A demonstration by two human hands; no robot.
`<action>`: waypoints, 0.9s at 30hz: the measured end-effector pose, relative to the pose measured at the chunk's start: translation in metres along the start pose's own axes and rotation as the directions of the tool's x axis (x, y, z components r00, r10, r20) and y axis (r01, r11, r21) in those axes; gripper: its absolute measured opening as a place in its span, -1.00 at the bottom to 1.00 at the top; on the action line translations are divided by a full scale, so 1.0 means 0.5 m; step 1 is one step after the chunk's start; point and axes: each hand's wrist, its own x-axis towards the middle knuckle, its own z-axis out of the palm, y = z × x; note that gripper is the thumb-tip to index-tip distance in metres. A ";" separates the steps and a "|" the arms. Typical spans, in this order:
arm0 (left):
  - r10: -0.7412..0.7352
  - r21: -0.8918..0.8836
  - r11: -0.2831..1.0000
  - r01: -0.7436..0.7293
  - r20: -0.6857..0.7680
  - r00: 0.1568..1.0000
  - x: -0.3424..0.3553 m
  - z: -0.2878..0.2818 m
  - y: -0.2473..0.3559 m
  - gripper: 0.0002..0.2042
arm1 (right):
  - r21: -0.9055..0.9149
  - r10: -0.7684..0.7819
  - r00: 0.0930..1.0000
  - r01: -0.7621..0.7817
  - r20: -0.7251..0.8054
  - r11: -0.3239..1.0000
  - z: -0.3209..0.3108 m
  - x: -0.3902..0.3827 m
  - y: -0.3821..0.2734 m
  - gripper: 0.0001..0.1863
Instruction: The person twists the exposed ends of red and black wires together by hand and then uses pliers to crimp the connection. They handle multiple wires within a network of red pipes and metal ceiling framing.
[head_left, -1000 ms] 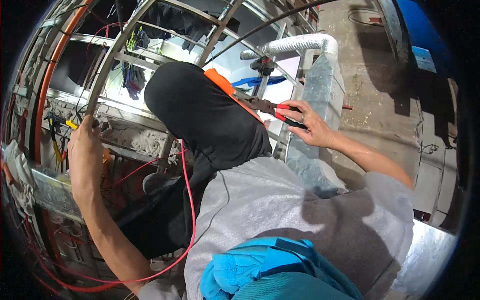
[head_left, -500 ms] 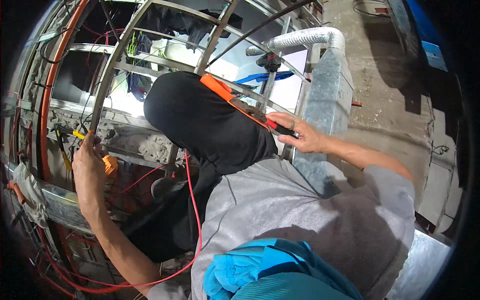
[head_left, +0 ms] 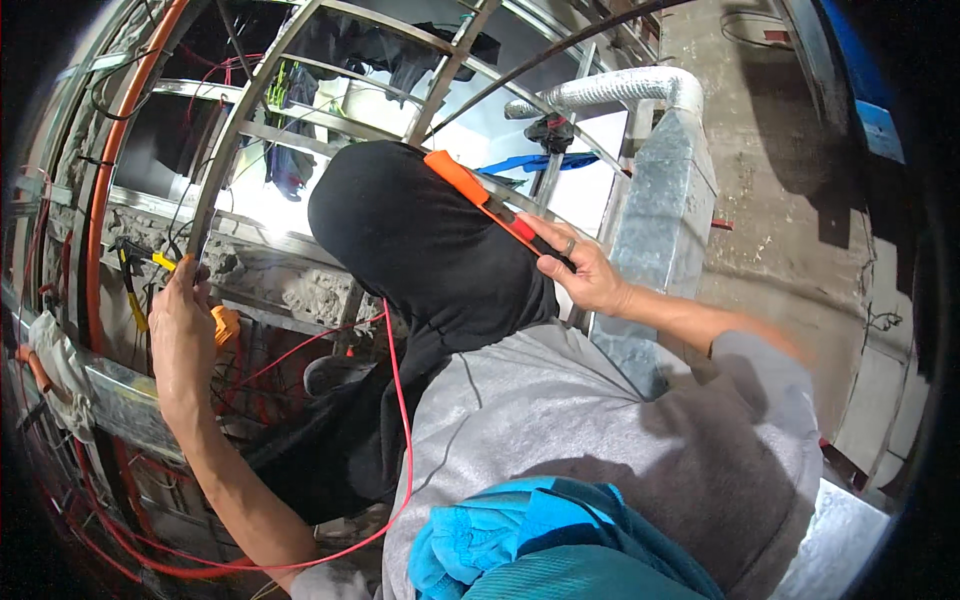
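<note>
My left hand [head_left: 182, 325] is raised at the left, fingertips pinched together beside the lower end of a curved metal stud [head_left: 232, 130]. What they hold is too small to tell. Next to the fingertips is a yellow-and-black tool [head_left: 130, 280]; whether I grip it is unclear. An orange piece [head_left: 226, 325] shows just past the palm. My right hand [head_left: 590, 275] is closed around the red and black handles of pliers [head_left: 540, 240]. Alongside the pliers, an orange-handled long tool [head_left: 458, 180] lies across my black-clad knee [head_left: 380, 210], its lower end near my right fingers.
Metal framing crosses the upper left, with an orange conduit [head_left: 105, 190] running up. Red cable [head_left: 408, 440] loops over my lap and left forearm. A silver duct [head_left: 650, 210] stands on the right before a concrete surface [head_left: 760, 230]. Turquoise cloth [head_left: 540, 540] lies at the bottom.
The pliers have shifted closer along the orange-handled tool, and my right hand has tilted slightly. My left hand stays pinched at nearly the same place. The whole view has shifted slightly.
</note>
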 end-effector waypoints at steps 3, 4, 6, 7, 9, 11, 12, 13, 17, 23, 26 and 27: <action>-0.009 -0.019 1.000 0.010 0.017 1.000 -0.001 0.002 0.004 -0.76 | 0.040 0.063 0.997 -0.061 -0.054 0.997 0.019 0.005 -0.002 -0.41; 0.028 -0.010 1.000 -0.028 -0.022 0.999 -0.003 0.005 0.002 -0.78 | 0.036 0.066 0.993 -0.063 -0.101 0.997 0.020 0.010 -0.008 -0.44; 0.051 0.000 0.999 -0.051 -0.042 0.998 -0.005 0.007 -0.005 -0.78 | 0.039 0.066 0.988 -0.061 -0.138 0.997 0.028 0.028 -0.013 -0.46; 0.074 0.011 0.997 -0.073 -0.064 0.995 -0.008 0.006 -0.009 -0.78 | 0.040 0.064 0.983 -0.058 -0.173 0.997 0.030 0.037 -0.014 -0.47; -0.001 -0.001 1.000 0.001 -0.036 0.999 -0.003 0.006 -0.002 -0.79 | 0.103 0.068 0.975 -0.047 -0.210 0.994 0.039 0.048 -0.009 -0.48; -0.083 -0.006 0.997 0.083 -0.010 0.997 0.007 0.007 0.002 -0.79 | 0.205 0.143 0.957 -0.091 -0.252 0.974 0.039 0.065 -0.022 -0.46; -0.039 0.013 0.999 0.040 -0.023 0.999 0.010 0.009 0.000 -0.76 | 0.224 0.161 0.948 -0.100 -0.273 0.969 0.046 0.076 -0.021 -0.46; 0.004 0.033 0.999 -0.003 -0.034 0.999 0.011 0.006 0.001 -0.72 | 0.244 0.179 0.939 -0.108 -0.293 0.964 0.051 0.091 -0.019 -0.46; -0.055 0.051 0.997 0.053 0.032 0.998 0.007 -0.012 0.019 -0.71 | 0.053 0.051 0.963 -0.038 -0.264 0.998 0.043 0.120 -0.024 -0.38; 0.012 -0.055 0.998 -0.016 -0.076 0.997 -0.004 -0.011 0.011 -0.84 | 0.292 0.240 0.971 -0.229 -0.004 0.929 -0.016 0.125 0.014 -0.37; 0.003 -0.042 0.999 -0.007 -0.099 0.995 -0.004 -0.014 -0.005 -0.82 | 0.132 0.107 0.965 -0.076 -0.241 0.988 -0.039 0.190 -0.007 -0.45; 0.011 -0.001 1.000 -0.011 -0.116 0.993 -0.009 -0.018 -0.008 -0.81 | 0.193 -0.018 0.945 0.085 -0.327 0.978 -0.047 0.229 -0.065 -0.47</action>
